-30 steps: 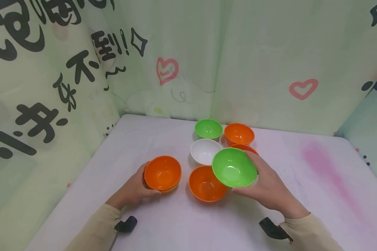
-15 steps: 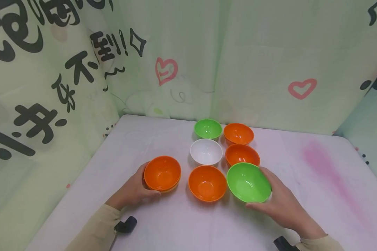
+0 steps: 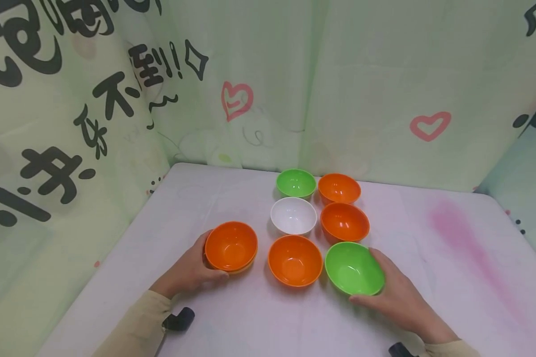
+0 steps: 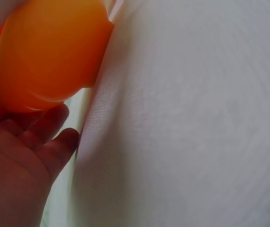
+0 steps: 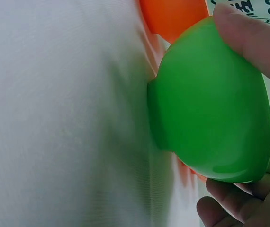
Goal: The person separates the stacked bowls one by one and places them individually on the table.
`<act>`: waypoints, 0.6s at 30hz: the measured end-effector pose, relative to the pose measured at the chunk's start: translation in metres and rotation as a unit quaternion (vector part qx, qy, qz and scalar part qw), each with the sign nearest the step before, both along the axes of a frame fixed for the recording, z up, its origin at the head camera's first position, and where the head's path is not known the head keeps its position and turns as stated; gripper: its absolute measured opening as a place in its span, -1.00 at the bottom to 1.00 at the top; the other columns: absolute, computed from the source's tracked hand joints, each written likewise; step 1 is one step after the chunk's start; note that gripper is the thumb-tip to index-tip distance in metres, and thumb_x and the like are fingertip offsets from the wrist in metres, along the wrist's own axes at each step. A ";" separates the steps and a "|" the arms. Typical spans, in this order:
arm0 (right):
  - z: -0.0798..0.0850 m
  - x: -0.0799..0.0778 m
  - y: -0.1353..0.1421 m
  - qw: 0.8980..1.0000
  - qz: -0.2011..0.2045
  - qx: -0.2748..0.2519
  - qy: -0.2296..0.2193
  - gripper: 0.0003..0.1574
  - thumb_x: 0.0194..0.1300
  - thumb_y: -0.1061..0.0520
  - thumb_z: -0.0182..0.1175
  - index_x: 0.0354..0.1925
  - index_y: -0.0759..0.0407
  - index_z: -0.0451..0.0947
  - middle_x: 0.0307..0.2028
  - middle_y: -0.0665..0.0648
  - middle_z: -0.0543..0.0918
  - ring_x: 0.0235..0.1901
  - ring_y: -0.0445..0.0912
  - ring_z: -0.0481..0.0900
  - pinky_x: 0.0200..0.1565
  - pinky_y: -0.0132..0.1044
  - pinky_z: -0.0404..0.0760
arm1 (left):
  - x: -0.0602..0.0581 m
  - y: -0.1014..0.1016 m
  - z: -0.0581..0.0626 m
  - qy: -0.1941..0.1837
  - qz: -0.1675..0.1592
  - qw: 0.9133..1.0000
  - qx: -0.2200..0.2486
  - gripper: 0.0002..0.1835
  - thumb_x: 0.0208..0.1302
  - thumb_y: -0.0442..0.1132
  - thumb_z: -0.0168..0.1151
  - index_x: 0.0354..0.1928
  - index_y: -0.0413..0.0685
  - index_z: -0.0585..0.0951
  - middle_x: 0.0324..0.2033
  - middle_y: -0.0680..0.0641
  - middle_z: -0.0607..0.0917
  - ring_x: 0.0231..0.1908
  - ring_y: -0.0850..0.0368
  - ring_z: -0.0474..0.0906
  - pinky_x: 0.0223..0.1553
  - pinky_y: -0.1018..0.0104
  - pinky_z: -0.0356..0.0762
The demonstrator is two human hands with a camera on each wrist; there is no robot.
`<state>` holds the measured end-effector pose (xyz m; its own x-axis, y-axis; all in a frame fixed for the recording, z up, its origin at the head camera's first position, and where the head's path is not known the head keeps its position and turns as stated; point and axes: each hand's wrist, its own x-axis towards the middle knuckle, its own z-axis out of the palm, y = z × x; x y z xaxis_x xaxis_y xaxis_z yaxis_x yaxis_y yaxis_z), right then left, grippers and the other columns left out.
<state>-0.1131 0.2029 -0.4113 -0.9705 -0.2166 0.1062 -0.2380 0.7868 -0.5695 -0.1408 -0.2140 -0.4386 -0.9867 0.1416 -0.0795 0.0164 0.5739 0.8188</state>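
My right hand (image 3: 395, 297) grips a green bowl (image 3: 355, 270) by its right side, thumb at the near rim and fingers at the far side. In the right wrist view the green bowl's foot (image 5: 158, 116) is at the white cloth. The bowl is right of an orange bowl (image 3: 295, 261) and in front of another orange bowl (image 3: 345, 221). On the left, my left hand (image 3: 192, 265) holds a stack of nested orange bowls (image 3: 231, 246); a second rim shows beneath the top one. The left wrist view shows the stack's outer wall (image 4: 54, 52) close to the cloth.
Behind stand a white bowl (image 3: 293, 216), a second green bowl (image 3: 296, 183) and a rear orange bowl (image 3: 339, 188), in two columns with the others. A white cloth with a pink stain (image 3: 466, 243) covers the table. Printed curtains (image 3: 362, 99) enclose the back and sides.
My right hand has brought the green bowl rightward and nearer to me, from over the orange bowls down beside the front one. The orange bowls behind it shifted slightly back. My left hand stays put.
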 end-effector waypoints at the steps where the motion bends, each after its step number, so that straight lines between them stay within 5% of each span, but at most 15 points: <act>1: -0.001 0.000 0.000 1.000 0.001 0.000 -0.001 0.38 -0.31 -0.36 0.38 0.31 0.24 -0.01 0.13 0.22 0.29 -0.03 0.07 0.33 -0.09 0.05 0.36 | 0.000 0.000 0.000 -0.001 -0.001 1.000 0.001 0.17 -0.42 0.17 0.49 0.30 0.15 0.06 0.17 0.13 0.29 0.12 0.15 0.25 0.06 0.04 0.33; 18: -0.005 -0.002 -0.001 1.000 0.009 -0.014 -0.022 0.46 -0.32 -0.34 0.40 0.34 0.27 -0.12 0.22 0.31 0.16 0.11 0.18 0.21 0.02 0.18 0.24 | 0.001 -0.002 0.001 0.001 -0.009 1.000 0.006 0.14 -0.37 0.10 0.50 0.31 0.12 0.05 0.18 0.11 0.29 0.13 0.14 0.24 0.06 0.07 0.33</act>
<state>-0.1153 0.2024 -0.4165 -0.9703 -0.2312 0.0705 -0.2264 0.7665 -0.6010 -0.1402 -0.2157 -0.4380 -0.9844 0.1592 -0.0749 0.0285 0.5642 0.8251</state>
